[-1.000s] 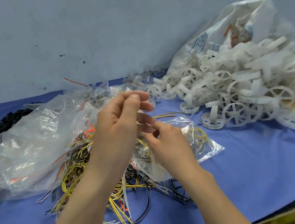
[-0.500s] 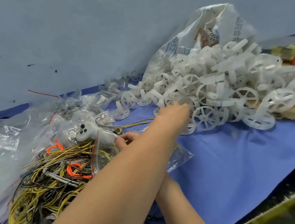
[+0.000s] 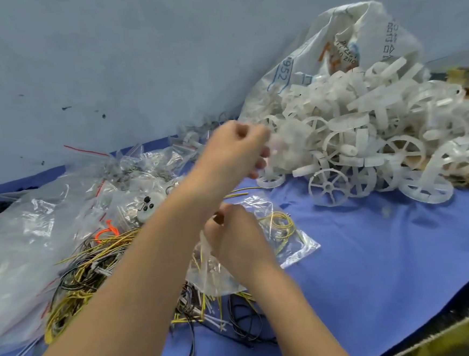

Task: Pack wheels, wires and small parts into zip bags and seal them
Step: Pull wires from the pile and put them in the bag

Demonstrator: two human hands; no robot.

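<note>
Here your right hand (image 3: 237, 243) pinches the mouth of the zip bag (image 3: 285, 238), which lies on the blue cloth (image 3: 375, 265) over the wires (image 3: 89, 276). Your left hand (image 3: 235, 152) is raised at the wheel pile (image 3: 365, 139), fingers curled; it is too blurred to tell what they hold.

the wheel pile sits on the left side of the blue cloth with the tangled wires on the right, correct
Not quite: the sides are swapped. In the head view the wheel pile sits on the right side of the blue cloth, spilling from a white sack, and the tangled wires lie on the left.
</note>
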